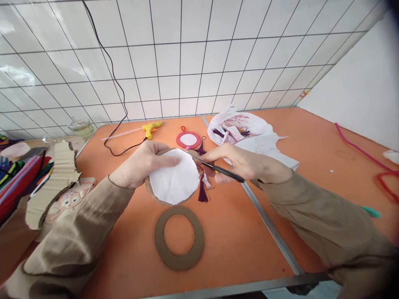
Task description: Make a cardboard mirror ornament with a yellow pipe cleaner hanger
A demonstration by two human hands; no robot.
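My left hand (149, 162) pinches a white round sheet (174, 178) against brown cardboard (151, 192), which shows as a rim behind it. The thumb lies on the white face. In my right hand (240, 162) are black-handled scissors (226, 171), their thin blade at the upper right edge of the white sheet. The fingers partly hide the handles. A flat cardboard ring (180, 260) lies on the table just below the held pieces. Behind the right hand are dark purple tassels (203, 194), partly covered.
Beyond my hands are a pink-rimmed disc (188, 140), a yellow glue gun (149, 129) with a black cord, and a white plastic bag (252, 124) with white scraps. Torn cardboard (57, 174) and colourful strips (18, 178) lie left. A metal strip (268, 224) crosses the orange table.
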